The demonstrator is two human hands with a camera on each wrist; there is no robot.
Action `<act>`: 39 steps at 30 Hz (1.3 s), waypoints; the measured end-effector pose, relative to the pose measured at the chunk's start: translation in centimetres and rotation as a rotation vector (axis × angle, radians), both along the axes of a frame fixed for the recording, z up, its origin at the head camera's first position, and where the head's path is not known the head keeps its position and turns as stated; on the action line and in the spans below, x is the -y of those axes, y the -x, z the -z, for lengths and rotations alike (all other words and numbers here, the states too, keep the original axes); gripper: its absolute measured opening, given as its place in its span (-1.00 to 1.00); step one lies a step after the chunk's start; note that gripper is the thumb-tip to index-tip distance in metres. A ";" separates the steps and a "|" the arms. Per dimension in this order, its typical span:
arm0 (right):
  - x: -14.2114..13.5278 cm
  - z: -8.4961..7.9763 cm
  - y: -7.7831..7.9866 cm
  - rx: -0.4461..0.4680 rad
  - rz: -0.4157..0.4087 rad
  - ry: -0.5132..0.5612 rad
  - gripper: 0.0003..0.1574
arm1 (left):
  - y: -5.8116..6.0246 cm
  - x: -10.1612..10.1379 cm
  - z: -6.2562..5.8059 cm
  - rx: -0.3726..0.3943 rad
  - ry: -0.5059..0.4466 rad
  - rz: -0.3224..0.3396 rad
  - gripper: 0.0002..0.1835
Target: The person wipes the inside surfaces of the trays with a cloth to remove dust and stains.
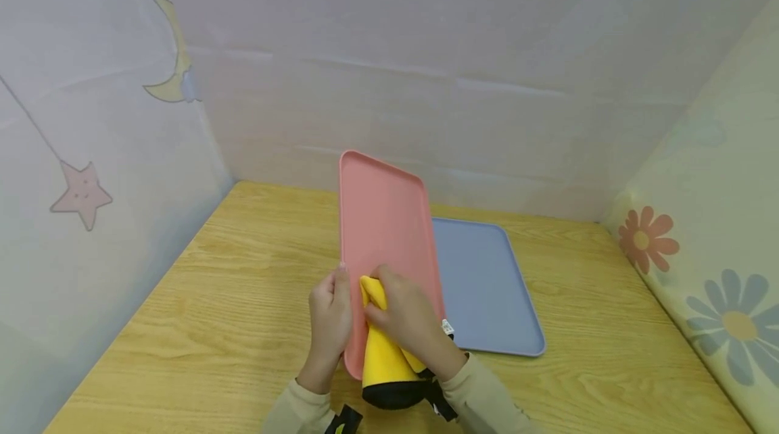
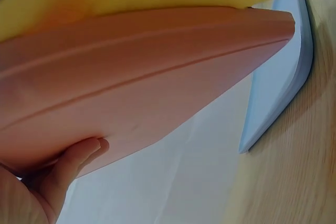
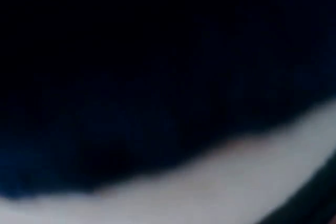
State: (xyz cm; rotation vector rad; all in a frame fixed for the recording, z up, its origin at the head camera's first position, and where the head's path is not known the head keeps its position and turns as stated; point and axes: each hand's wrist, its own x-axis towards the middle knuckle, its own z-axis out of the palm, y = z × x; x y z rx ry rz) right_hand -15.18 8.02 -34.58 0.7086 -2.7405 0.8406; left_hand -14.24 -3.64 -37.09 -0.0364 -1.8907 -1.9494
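Note:
In the head view a pink tray [image 1: 386, 218] is held up and tilted over the table, its shallow inner face towards me. My left hand [image 1: 331, 316] grips its left edge, thumb on the rim. The left wrist view shows fingers [image 2: 79, 163] against the tray's underside. My right hand [image 1: 410, 316] holds a bunched yellow cloth [image 1: 386, 359] with black trim against the lower part of the tray's face. Part of the cloth hangs below the hand. The right wrist view is dark and blurred, with the fingers hidden.
A blue tray [image 1: 489, 285] lies flat on the wooden table [image 1: 243, 299], behind and to the right of the pink one. Light printed sheets [image 1: 426, 82] stand around the table's back and sides. A black strap [image 1: 345, 419] is at the left wrist.

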 end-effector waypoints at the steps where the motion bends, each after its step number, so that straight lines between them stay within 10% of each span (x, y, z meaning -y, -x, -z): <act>1: 0.1 -0.1 -0.2 -0.008 -0.014 0.006 -0.70 | 0.0 0.0 0.0 -0.007 -0.002 -0.002 -0.53; 15: 1.1 -1.0 -1.2 -0.034 -0.129 -0.026 -0.75 | -0.2 -0.1 -0.4 -0.018 -0.024 0.033 -0.52; 39: -2.5 1.7 1.8 0.045 0.089 -0.105 -0.71 | 0.3 0.5 -0.4 0.041 -0.039 0.006 -0.53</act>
